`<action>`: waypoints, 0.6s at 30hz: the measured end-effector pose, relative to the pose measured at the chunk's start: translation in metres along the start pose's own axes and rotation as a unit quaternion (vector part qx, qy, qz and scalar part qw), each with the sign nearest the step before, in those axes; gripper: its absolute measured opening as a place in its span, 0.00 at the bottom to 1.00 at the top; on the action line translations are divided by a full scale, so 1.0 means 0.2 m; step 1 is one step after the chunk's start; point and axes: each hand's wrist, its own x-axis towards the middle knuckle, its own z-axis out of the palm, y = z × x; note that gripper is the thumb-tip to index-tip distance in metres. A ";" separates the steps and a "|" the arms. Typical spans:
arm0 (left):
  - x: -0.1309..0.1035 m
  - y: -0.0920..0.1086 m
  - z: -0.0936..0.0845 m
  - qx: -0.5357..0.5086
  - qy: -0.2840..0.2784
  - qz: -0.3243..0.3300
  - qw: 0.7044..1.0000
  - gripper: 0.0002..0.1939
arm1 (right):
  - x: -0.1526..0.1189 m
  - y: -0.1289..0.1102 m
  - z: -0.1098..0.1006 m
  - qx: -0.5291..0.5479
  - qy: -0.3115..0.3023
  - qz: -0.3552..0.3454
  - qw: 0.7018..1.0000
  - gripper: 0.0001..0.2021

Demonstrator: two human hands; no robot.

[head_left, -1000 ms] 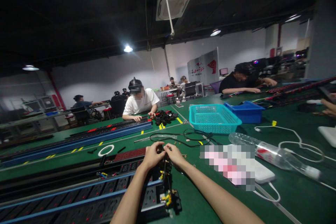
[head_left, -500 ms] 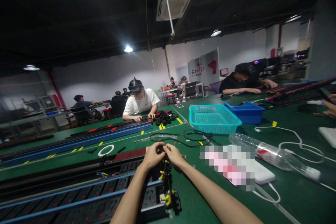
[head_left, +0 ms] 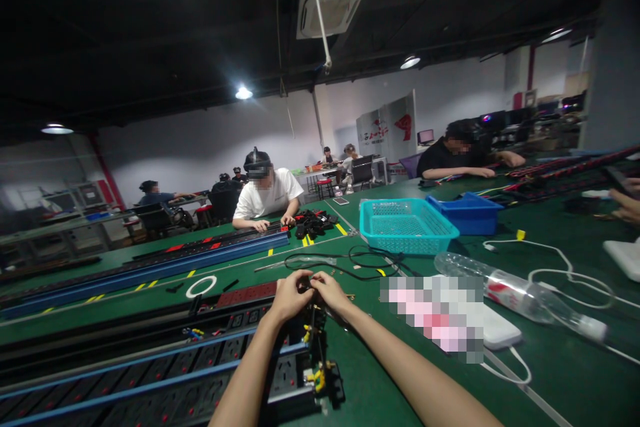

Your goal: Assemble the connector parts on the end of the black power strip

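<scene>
Long black power strips with rows of sockets and blue edges lie side by side at the lower left. At their right-hand ends, yellow connectors and wiring stick out. My left hand is closed over the end of a farther strip, its thumb and fingers curled together. Pressed up against it, my right hand is closed in a pinch. A small dark piece shows between the two hands, too hidden to name. A dark red socket strip runs up to my left hand.
Beyond my hands lie a black cable, a turquoise basket and a blue bin. At right are a plastic bottle, a white power bank and white cables. A white ring lies left. Co-workers sit opposite.
The view has shifted very slightly. My hands stay together at the same spot, with only a tiny movement of the fingers.
</scene>
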 end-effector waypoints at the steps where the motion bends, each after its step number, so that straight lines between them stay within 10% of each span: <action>1: 0.00 0.00 0.00 -0.004 -0.002 -0.001 1.000 0.20 | 0.00 0.00 0.00 0.013 -0.006 -0.002 1.000 0.07; 18: 0.00 0.00 0.01 -0.008 0.001 -0.009 1.000 0.20 | 0.00 0.01 -0.01 -0.080 0.030 -0.048 0.995 0.09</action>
